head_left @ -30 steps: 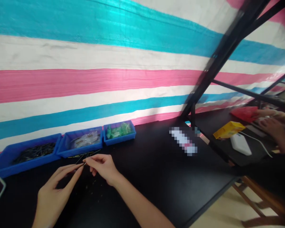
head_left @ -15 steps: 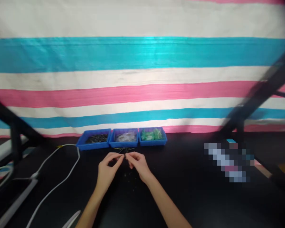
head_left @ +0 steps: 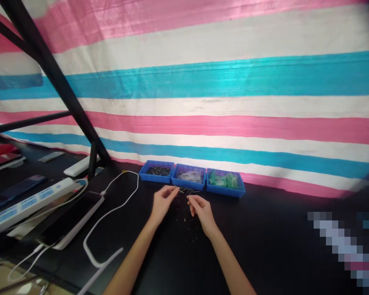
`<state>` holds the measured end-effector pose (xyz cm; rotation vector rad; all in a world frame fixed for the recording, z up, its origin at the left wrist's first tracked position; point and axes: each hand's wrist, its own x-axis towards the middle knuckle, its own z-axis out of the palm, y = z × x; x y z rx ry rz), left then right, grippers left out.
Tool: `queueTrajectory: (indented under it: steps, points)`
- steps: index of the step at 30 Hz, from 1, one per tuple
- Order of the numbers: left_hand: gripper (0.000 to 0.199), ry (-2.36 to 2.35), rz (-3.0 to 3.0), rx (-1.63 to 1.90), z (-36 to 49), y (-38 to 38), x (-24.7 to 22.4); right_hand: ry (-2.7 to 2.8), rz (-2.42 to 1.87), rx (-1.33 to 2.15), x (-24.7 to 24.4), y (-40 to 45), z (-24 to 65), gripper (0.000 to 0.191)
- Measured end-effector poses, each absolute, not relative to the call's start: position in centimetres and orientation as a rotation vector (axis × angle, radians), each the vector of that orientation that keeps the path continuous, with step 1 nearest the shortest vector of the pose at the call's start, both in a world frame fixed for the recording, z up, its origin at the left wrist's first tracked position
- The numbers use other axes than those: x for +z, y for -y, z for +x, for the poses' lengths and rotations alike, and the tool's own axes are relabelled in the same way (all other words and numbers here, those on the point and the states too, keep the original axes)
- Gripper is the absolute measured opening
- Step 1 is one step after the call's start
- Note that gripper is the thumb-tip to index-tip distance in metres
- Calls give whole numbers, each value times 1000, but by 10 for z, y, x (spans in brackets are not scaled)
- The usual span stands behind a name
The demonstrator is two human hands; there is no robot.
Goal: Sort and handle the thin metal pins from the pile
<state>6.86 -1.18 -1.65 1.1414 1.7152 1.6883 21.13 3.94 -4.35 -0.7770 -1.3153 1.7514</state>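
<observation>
My left hand (head_left: 162, 203) is closed in a pinch, thumb against forefinger, in front of the blue trays. What it holds, if anything, is too small to make out. A short way to its right, my right hand (head_left: 202, 209) also pinches, its fingertips at something tiny that I cannot name. Between and just beyond the fingertips lies a small heap of thin dark pieces (head_left: 189, 191) like screws or pins. Tiny bits (head_left: 185, 220) are scattered on the black table below the hands.
Three blue trays stand in a row: dark thin pieces in the left tray (head_left: 156, 178), clear plastic ones in the middle tray (head_left: 187, 184), green ones in the right tray (head_left: 224, 191). At left are a white cable (head_left: 110, 211), a phone-like device (head_left: 76, 217) and a power strip (head_left: 33, 203).
My fingertips were together and are now apart, the left hand away from the right. The view has turned left, bringing the power strip and devices into sight.
</observation>
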Motion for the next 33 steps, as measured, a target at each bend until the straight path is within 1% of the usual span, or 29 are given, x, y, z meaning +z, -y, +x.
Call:
queueTrajectory:
  steps: [4,6,8,11,12,13,14,16,19,22,25,28,31,33]
  points:
    - [34,-1833,833,2023,37,-4,-11,1263,-764,1804,-45,-40,211,33]
    - [38,-1884,804,2095,19,-14,-7,1284,-751,1812,-44,-40,211,32]
    - [40,-1949,888,2055,5,-21,-4,1300,-747,1815,-42,-39,212,32]
    - [53,-2087,1147,1890,4,-22,-2,1315,-746,1821,-38,-38,213,33]
    - [54,-2134,1255,1835,9,-19,-3,1319,-747,1825,-38,-38,214,33]
    - [50,-2178,1368,1776,17,-14,-4,1321,-749,1829,-37,-38,214,33]
    - [41,-2212,1491,1710,26,-9,-6,1323,-750,1833,-37,-38,214,33]
    - [23,-2251,1722,1467,45,1,-12,1328,-747,1836,-37,-39,214,33]
    - [20,-2302,1892,1067,63,10,-23,1326,-747,1838,-38,-39,213,31]
    - [17,-2340,1926,857,64,11,-32,1324,-757,1840,-38,-40,213,31]
    - [15,-2351,1932,775,59,10,-35,1327,-745,1843,-38,-40,214,31]
    - [17,-2322,1955,775,57,10,-32,1319,-739,1845,-39,-40,213,28]
    - [17,-2226,1939,891,61,12,-27,1271,-761,1816,-40,-40,211,28]
    - [16,-2147,1904,1011,68,12,-24,1225,-780,1790,-40,-40,210,31]
